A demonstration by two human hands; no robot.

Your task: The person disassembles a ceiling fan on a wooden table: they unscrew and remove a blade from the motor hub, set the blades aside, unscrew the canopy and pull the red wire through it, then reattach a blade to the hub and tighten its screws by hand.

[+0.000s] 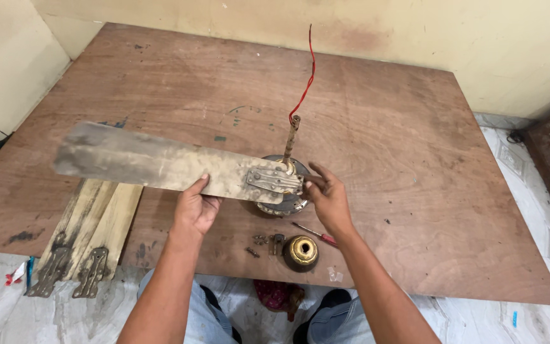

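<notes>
Fan blade [154, 162] lies over the motor [286, 191] on the board [415, 159]; our left hand [195, 207] grips its edge, our right hand [327, 197] pinches the bracket [274, 180]. Removing it seems underway; next calls for lifting it level.

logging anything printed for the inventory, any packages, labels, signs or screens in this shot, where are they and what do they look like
No package, label, sign or screen shows.
Nearest candidate: a small red and white scrap on the floor at the left, beside the loose fan blades; too small to tell what it is.
The fan blade held by the left hand and the motor by the right hand show no sticker.
</notes>
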